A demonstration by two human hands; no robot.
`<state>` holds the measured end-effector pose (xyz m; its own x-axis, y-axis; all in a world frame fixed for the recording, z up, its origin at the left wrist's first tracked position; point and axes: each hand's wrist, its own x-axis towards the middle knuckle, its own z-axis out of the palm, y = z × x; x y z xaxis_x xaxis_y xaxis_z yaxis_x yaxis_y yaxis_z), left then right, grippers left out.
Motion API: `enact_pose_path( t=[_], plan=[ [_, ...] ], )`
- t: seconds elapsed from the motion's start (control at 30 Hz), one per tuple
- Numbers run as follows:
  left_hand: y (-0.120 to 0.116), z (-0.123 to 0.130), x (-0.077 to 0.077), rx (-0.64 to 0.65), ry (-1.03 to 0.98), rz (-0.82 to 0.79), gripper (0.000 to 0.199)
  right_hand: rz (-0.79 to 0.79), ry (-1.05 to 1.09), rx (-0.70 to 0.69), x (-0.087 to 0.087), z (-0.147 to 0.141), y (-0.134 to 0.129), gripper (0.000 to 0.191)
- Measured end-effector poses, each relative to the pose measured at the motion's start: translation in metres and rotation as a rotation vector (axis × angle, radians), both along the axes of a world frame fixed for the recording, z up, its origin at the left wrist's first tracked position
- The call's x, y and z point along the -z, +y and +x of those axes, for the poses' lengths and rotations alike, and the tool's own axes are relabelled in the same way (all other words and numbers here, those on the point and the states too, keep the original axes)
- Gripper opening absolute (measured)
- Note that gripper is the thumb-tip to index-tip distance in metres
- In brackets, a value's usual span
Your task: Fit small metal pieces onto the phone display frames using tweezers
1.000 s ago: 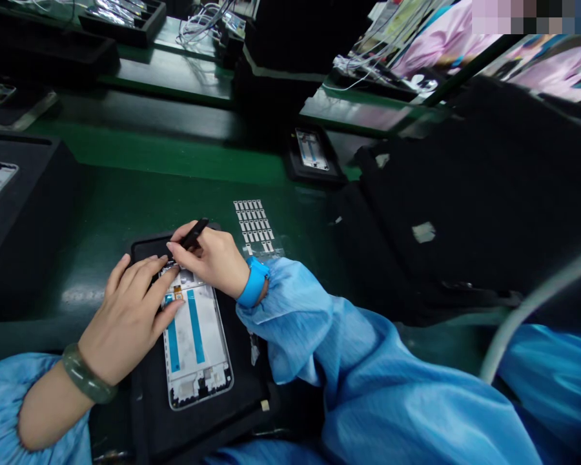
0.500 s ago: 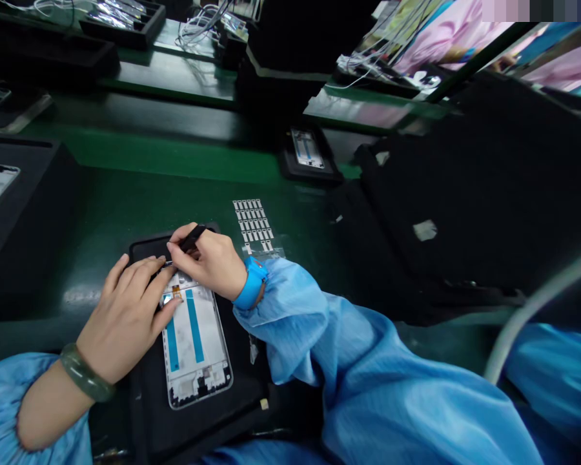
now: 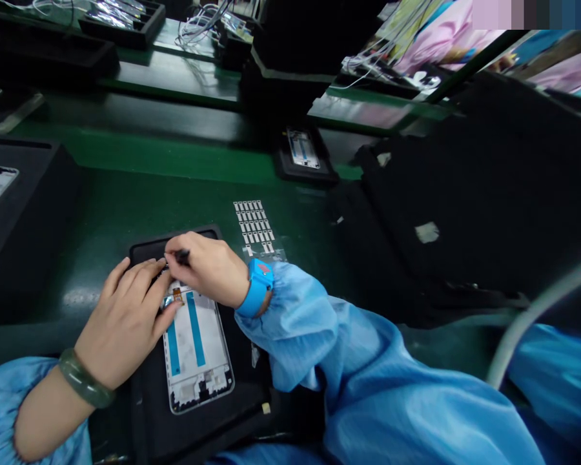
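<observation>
A silver phone frame (image 3: 199, 336) with two blue strips lies in a black foam tray (image 3: 145, 413) in front of me. My left hand (image 3: 126, 316) rests over the frame's upper left side, fingers outstretched and thumb near a small orange flex cable (image 3: 177, 296). At the frame's top end my right hand (image 3: 210, 266) is closed on a slim black pen-like tool (image 3: 183, 257). Its tip and the spot it touches are hidden behind my fingers. Just beyond my right wrist, a sheet of small white stickers (image 3: 253, 221) lies on the green bench.
Another phone frame (image 3: 303, 148) sits in a black tray on the belt ahead. A black foam block (image 3: 24, 213) with a frame on top stands left. Stacked black trays (image 3: 484, 194) fill the right. A pale curved tube (image 3: 537, 310) rises at lower right. A person's pink sleeve shows beyond.
My right hand has rolled over and the black tool now lies lower, pointing more toward me. My left hand stays on the frame. The tray on the belt has shifted slightly left.
</observation>
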<state>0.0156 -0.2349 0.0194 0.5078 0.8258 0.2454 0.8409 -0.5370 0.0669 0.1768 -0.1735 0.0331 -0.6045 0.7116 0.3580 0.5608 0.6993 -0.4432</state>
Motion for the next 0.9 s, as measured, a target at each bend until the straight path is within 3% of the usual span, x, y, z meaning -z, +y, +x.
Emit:
enact_pose_path(
  t=[0.1, 0.27, 0.37, 0.47, 0.6, 0.77, 0.9],
  plan=[
    [-0.003, 0.005, -0.004, -0.005, 0.059, 0.0, 0.031, 0.07, -0.159, -0.123, -0.005, 0.002, 0.0, 0.012],
    [-0.006, 0.009, -0.006, -0.01, 0.114, 0.012, 0.038, 0.042, 0.081, 0.118, -0.016, 0.027, 0.02, 0.02],
    [-0.006, 0.008, -0.002, -0.002, 0.113, 0.012, 0.035, 0.104, -0.139, 0.116, -0.014, 0.038, 0.032, 0.022],
    [-0.005, 0.004, 0.001, 0.006, 0.066, -0.004, 0.034, 0.038, -0.429, 0.067, -0.004, 0.038, 0.041, 0.027],
    [-0.001, -0.007, -0.006, -0.06, -0.145, -0.029, 0.043, 0.005, -0.578, 0.045, -0.009, 0.045, 0.073, 0.023],
    [0.012, -0.024, -0.015, -0.311, -0.418, 0.088, 0.053, -0.128, -0.474, 0.53, -0.041, 0.068, 0.144, 0.034],
    [0.021, -0.035, 0.002, -0.354, -0.349, 0.043, 0.053, -0.225, -0.408, 0.681, -0.048, 0.05, 0.182, 0.041]
  ],
)
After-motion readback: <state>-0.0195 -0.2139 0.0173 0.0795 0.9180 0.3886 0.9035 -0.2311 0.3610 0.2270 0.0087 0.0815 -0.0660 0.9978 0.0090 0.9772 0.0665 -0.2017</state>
